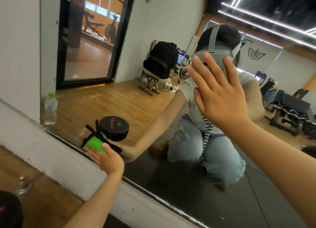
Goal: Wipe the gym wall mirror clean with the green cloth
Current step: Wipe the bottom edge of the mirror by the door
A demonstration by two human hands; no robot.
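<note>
**A:** Your left hand [106, 159] is low on the left of the mirror [188, 190], just above its bottom edge. It holds the green cloth [95, 143] bunched against the glass, your thumb curled along the cloth's right side.

**B:** Your right hand [220, 94] is higher and further right, well apart from the left. It grasps nothing: the palm faces the glass and the fingers are straight and spread. Where the palm meets its own reflection, you appear to be touching the mirror.

**A:** Black strands [95, 133] stick out around the cloth where you hold it. I cannot tell whether they are part of the cloth.

**B:** Near you, at the lower left corner, is the round black end of a dumbbell [9, 209] on the wooden floor [51, 193]. You can see its reflection just beyond the cloth.

**A:** At the far left edge of the glass you have the reflection of a clear bottle [50, 110] with a green cap, standing upright.
</note>
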